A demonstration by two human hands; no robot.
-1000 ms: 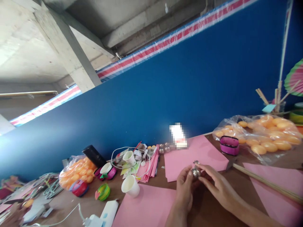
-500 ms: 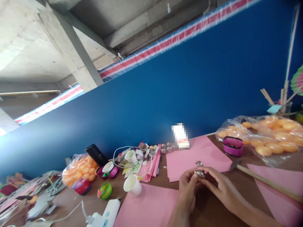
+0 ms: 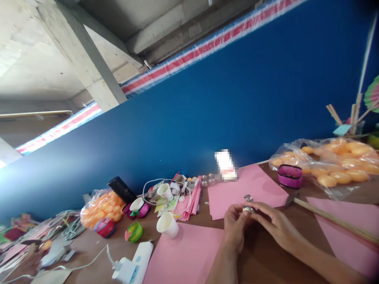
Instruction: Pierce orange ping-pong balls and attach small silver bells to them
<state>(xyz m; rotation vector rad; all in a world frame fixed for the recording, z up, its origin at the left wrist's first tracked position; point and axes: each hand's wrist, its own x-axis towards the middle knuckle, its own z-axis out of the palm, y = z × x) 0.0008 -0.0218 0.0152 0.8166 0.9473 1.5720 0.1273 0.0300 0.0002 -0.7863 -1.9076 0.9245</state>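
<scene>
Between my two hands is a small, shiny, rounded metallic piece [image 3: 248,209]; its exact kind is too small to tell. My left hand [image 3: 233,225] pinches it from the left with thumb and fingers. From the right, my right hand [image 3: 275,221] also has its fingertips closed on it. Just beyond the fingers, a small silvery cluster [image 3: 248,198] lies on a pink paper sheet [image 3: 222,207]. A brown table [image 3: 260,262] shows under my wrists.
A white paper cup [image 3: 167,225] stands on another pink stack [image 3: 183,256]. Bags of orange plastic balls lie left [image 3: 102,209] and right [image 3: 340,173]. Wooden sticks [image 3: 334,221] lie right, near a magenta container [image 3: 290,176]. A power strip [image 3: 141,258] with a cord is front left.
The view has shifted slightly, so the tabletop things sit a little higher. Both hands stay together around the shiny piece, with only small finger movement.
</scene>
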